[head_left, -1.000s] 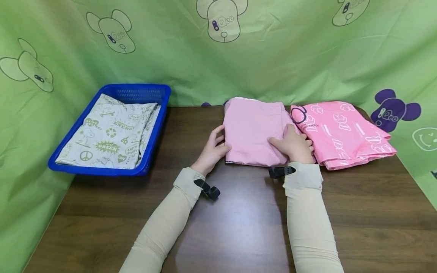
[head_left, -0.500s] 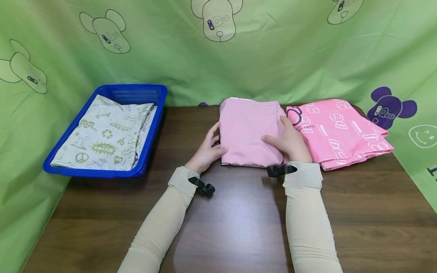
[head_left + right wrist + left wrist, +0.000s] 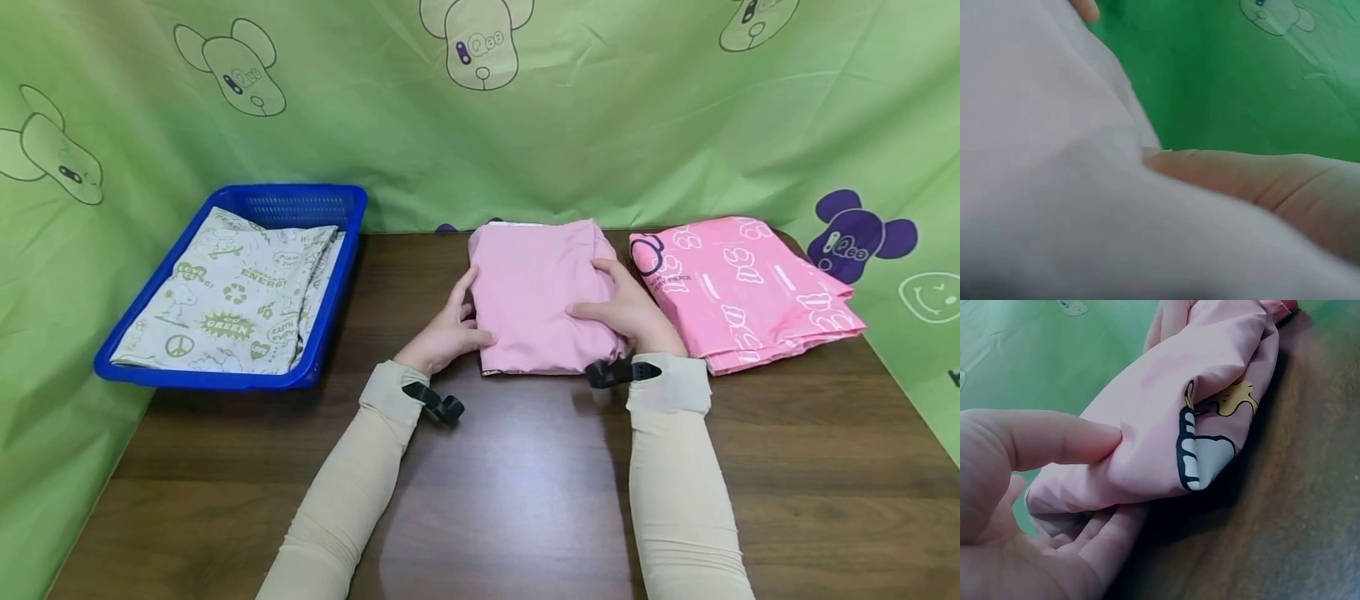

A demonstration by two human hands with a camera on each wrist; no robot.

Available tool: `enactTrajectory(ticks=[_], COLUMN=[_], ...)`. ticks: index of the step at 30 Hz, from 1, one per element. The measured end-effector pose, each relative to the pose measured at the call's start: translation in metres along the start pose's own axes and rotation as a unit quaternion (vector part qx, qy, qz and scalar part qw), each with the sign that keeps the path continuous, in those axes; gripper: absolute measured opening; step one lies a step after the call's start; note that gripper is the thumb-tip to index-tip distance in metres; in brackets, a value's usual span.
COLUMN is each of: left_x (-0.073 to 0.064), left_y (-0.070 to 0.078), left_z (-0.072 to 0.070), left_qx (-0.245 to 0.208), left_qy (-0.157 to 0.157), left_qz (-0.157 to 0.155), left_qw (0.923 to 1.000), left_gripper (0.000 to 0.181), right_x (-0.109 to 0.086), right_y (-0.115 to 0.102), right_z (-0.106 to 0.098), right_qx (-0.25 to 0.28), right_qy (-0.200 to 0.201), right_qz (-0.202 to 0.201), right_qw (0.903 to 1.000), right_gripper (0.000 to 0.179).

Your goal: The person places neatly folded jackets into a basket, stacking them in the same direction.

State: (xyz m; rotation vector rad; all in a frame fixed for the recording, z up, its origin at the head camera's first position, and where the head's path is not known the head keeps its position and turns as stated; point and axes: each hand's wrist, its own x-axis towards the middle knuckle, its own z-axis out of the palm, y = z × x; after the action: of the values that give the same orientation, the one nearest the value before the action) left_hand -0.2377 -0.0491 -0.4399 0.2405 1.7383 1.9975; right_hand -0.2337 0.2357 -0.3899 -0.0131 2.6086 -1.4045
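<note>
Two sleeved arms (image 3: 337, 500) reach over a brown surface (image 3: 517, 517). The left hand (image 3: 442, 333) has its grip on the left edge of a folded pale pink cloth (image 3: 525, 292), thumb above, fingers beneath. The right hand (image 3: 633, 312) holds the right edge, thumb on top, its lower fingers mostly hidden. The cloth sits between the hands, toward the back of the surface. Its near edge shows a loose printed fold; if only some layers are caught, or the hands pull unevenly, the bundle could slip open. A bright pink cloth (image 3: 742, 292) lies just right and might get dragged by a snagging finger. Left stands a blue basket (image 3: 202, 381) of white cloth (image 3: 240, 292). Behind hangs a green curtain (image 3: 600, 133).
</note>
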Motion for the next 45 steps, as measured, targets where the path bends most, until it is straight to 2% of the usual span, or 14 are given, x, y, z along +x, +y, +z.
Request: enactTrajectory(ticks=[6, 9, 17, 21, 28, 38, 45], left_x=[-0.004, -0.005, -0.005, -0.005, -0.005, -0.006, -0.006], left_y=[0.004, 0.006, 0.009, 0.009, 0.01, 0.011, 0.015], left_z=[-0.004, -0.004, -0.002, -0.004, -0.005, -0.004, -0.002], left_qx=[-0.032, -0.039, 0.038, 0.046, 0.042, 0.021, 0.0], left_qy=[-0.032, -0.04, -0.006, 0.003, 0.019, 0.029, 0.037], left_qz=[-0.01, -0.014, 0.03, 0.037, 0.052, 0.077, 0.097], left_qw=[0.9989, 0.9983, 0.9988, 0.9982, 0.9976, 0.9964, 0.9946], left_gripper=[0.114, 0.114, 0.109, 0.108, 0.108, 0.107, 0.104], right_x=[0.006, 0.007, 0.009, 0.01, 0.012, 0.011, 0.01], right_y=[0.006, 0.008, 0.009, 0.011, 0.013, 0.008, 0.004], right_z=[0.006, 0.006, 0.011, 0.013, 0.018, 0.02, 0.022], right_qx=[0.04, 0.067, 0.164, 0.189, 0.237, 0.24, 0.264], right_qy=[-0.006, -0.023, -0.088, -0.103, -0.132, -0.135, -0.149], right_qz=[-0.031, -0.041, -0.041, -0.041, -0.04, -0.056, -0.069], right_qw=[0.9987, 0.9966, 0.9816, 0.9757, 0.9617, 0.9598, 0.9506], right_gripper=[0.096, 0.096, 0.097, 0.095, 0.093, 0.095, 0.099])
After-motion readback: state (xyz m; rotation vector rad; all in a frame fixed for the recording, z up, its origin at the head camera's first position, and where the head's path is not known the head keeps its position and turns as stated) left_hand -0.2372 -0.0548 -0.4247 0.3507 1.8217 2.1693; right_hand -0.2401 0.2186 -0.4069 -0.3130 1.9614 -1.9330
